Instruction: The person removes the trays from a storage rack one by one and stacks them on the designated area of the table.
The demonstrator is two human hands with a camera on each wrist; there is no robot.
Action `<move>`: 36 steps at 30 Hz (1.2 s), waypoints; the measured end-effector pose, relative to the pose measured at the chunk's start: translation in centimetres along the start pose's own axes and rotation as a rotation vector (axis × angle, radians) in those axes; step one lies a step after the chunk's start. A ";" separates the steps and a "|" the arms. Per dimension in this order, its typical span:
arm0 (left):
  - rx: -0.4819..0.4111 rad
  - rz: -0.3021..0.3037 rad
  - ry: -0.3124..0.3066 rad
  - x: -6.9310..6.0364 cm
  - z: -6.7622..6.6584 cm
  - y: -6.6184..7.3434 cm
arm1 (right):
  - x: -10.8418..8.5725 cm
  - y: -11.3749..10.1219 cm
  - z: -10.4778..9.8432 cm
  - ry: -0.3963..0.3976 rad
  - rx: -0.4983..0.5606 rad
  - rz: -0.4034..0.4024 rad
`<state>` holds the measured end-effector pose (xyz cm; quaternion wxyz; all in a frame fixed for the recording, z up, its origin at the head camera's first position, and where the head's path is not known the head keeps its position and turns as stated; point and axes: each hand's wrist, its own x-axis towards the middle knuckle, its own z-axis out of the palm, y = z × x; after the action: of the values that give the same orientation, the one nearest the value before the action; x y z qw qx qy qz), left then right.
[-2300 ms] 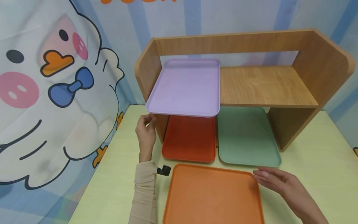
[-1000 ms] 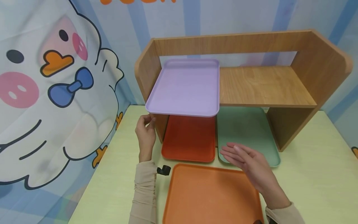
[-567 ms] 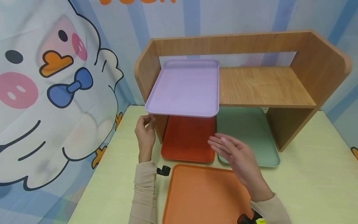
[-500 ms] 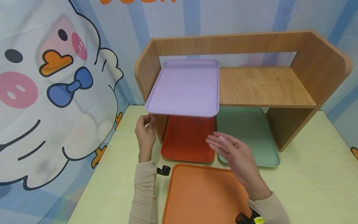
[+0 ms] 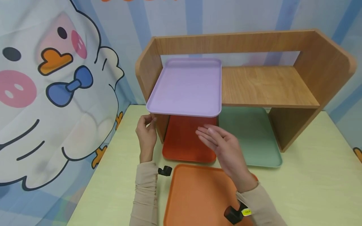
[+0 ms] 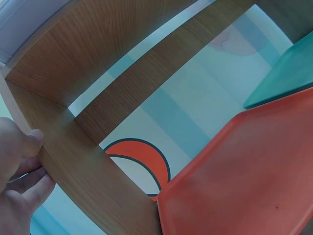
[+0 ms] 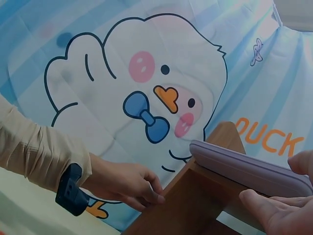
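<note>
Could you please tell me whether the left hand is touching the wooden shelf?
Touching: the left wrist view shows the left hand with thumb and fingertips against the edge of the wooden shelf.

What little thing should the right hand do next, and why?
Maybe reach up and touch the front edge of the purple tray: it sticks out past the wooden shelf, the right hand is open and near it, and the left hand is at the shelf's side edge.

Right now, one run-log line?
left grip: holds shelf's left panel; right grip: empty, fingers extended; lilac tray: upper left; red tray: lower left; green tray: lower right; orange tray: table front
</note>
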<state>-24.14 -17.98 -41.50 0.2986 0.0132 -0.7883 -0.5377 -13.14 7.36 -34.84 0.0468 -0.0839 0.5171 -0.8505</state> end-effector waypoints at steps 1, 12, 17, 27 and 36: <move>0.001 -0.001 -0.001 0.0 0.0 0.0 | 0.1 0.0 0.2 0.002 0.004 -0.004; 0.005 -0.009 -0.001 0.0 0.0 0.1 | 1.1 0.1 1.8 0.023 0.131 -0.019; 0.009 -0.014 -0.003 0.0 0.0 0.0 | 1.7 0.2 2.6 0.050 0.179 -0.051; 0.002 -0.009 0.007 0.0 0.0 0.0 | 3.0 0.7 4.8 0.116 0.322 -0.059; -0.001 -0.010 0.000 0.0 0.1 -0.1 | 4.4 1.6 5.9 0.227 0.399 -0.108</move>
<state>-24.23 -17.96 -41.57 0.2962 0.0170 -0.7880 -0.5395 -16.29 0.73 -33.16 -0.0415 -0.0046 0.3356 -0.9411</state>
